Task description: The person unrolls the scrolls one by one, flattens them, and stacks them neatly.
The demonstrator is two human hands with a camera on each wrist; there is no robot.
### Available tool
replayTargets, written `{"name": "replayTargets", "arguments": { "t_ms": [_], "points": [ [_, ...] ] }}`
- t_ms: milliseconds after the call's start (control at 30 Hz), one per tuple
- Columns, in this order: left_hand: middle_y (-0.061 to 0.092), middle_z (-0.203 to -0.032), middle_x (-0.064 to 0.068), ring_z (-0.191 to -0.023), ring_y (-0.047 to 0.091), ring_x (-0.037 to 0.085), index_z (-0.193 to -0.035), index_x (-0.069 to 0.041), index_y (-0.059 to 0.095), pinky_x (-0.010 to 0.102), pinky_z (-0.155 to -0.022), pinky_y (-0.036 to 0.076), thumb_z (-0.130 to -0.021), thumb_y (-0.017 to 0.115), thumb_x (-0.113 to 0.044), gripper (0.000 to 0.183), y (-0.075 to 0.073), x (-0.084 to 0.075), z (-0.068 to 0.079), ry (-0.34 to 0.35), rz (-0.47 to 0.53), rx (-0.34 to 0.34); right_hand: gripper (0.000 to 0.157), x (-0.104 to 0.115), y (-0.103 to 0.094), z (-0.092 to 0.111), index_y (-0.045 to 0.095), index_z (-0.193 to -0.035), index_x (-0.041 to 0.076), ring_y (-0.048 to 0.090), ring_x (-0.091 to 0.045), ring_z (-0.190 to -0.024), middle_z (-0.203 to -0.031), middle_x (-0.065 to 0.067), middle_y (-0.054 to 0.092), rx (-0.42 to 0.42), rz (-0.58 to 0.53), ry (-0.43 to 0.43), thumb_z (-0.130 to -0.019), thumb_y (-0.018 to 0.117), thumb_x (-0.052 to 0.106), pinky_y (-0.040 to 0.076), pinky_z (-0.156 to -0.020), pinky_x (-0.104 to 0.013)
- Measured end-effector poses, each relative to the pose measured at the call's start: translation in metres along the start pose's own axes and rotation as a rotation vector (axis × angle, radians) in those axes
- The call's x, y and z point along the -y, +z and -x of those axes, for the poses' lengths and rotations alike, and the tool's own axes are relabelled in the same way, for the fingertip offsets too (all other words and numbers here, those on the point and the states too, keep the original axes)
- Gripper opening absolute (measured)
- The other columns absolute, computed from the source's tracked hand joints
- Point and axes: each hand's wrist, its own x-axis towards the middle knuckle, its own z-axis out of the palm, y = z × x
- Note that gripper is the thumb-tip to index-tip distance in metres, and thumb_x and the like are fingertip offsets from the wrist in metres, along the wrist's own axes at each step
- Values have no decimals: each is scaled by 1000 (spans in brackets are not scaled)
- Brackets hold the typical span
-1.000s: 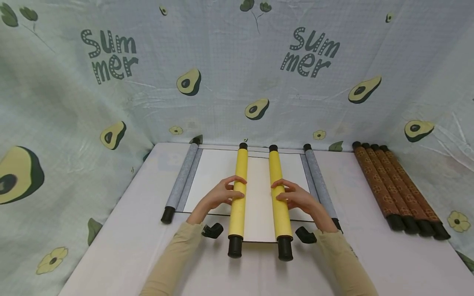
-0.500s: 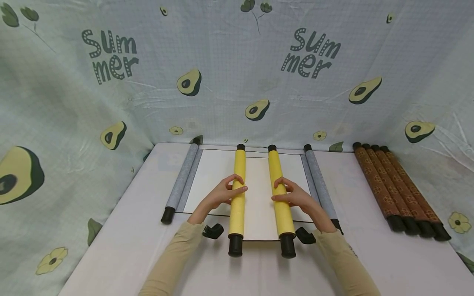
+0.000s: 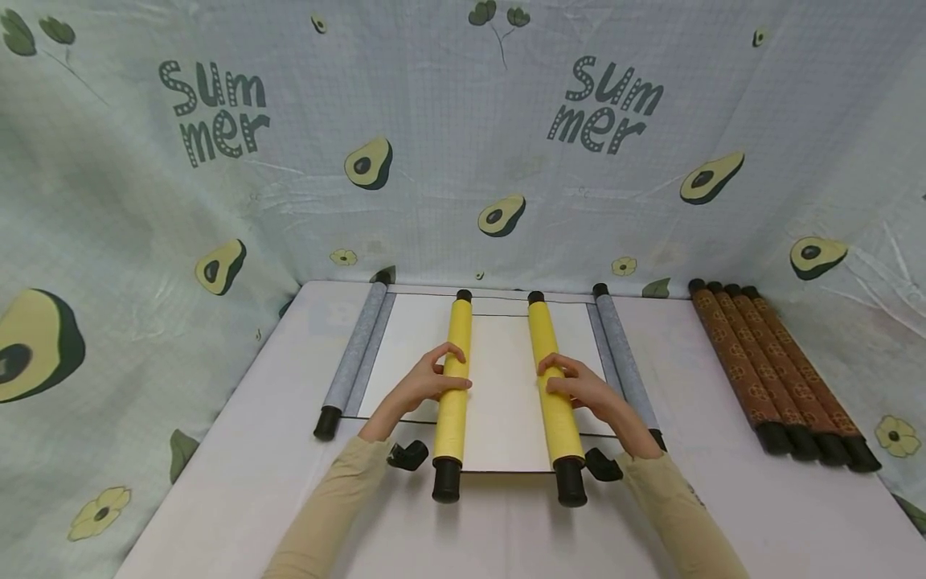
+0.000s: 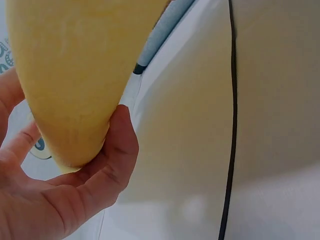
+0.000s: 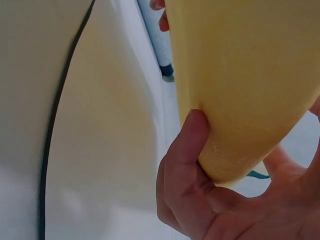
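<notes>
A yellow-backed scroll (image 3: 506,378) is partly unrolled above the table, its white paper stretched between two yellow rolls with black end knobs. My left hand (image 3: 423,382) grips the left roll (image 3: 452,418), thumb and fingers curled round it. Round the right roll (image 3: 560,414) curl the fingers of my right hand (image 3: 582,386). In the left wrist view the yellow roll (image 4: 75,85) rests in my curled fingers; the right wrist view has the other roll (image 5: 240,90) held likewise. Beneath lies a grey-backed scroll (image 3: 412,334), spread open and partly hidden by the yellow one.
The grey scroll's rolled sides, left (image 3: 354,354) and right (image 3: 625,362), lie outside my hands. Several brown patterned scrolls (image 3: 767,362) lie rolled up side by side at the table's right. A printed cloth (image 3: 434,104) hangs behind the table (image 3: 239,482).
Both hands have moved apart, the left one leftward and the right one slightly rightward. The yellow rolls stand wider apart, and more white paper shows between them.
</notes>
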Motion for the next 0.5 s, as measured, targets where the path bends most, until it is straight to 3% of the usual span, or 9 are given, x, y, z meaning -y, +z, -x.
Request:
{"name": "replayTargets", "arguments": {
  "t_ms": [200,500],
  "points": [
    [54,-94,15,-70,56,17,-108,-7,53,30,-56,51,-78,66,-12,33,-5,2,2,2,-36,13,26,1,-1,1,46,-104,4,51,-19,-71,-108,-16,43,-5,35,-13,-81,52,15,44,-56,-29],
    [55,-90,11,-68,53,15,-106,-1,56,28,-53,48,-80,58,-11,28,-8,6,3,9,-61,-1,33,-3,3,2,47,-99,9,53,-21,-71,-103,-16,42,-43,44,15,-77,67,21,48,-57,-29]
  ]
}}
